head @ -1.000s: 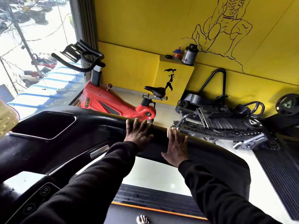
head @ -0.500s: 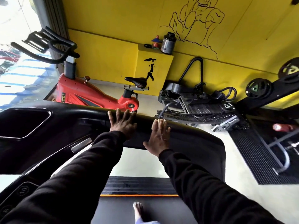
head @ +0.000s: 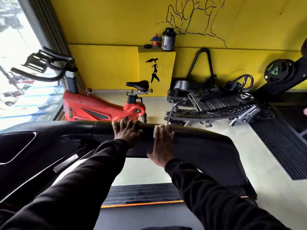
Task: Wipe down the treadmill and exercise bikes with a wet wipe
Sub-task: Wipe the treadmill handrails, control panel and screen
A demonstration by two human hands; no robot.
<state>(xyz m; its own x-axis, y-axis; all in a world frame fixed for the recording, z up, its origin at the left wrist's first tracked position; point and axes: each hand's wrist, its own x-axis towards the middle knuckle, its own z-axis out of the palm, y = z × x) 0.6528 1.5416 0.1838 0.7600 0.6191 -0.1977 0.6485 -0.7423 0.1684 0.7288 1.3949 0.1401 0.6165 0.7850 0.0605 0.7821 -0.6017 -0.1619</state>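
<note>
Right hand [head: 162, 143]: I saw it flat, fingers straight, pressing a pale wet wipe [head: 157, 131] on the treadmill bar [head: 196, 135].
Left hand [head: 127, 131]: flat, released, just beside.
Bar axis: ran sideways; unwiped stretch lay rightward, nearer my right hand.

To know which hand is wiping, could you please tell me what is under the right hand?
A pale wet wipe peeks out beneath the right hand, pressed flat on the black treadmill console. Most of the wipe is covered by the palm.
</note>
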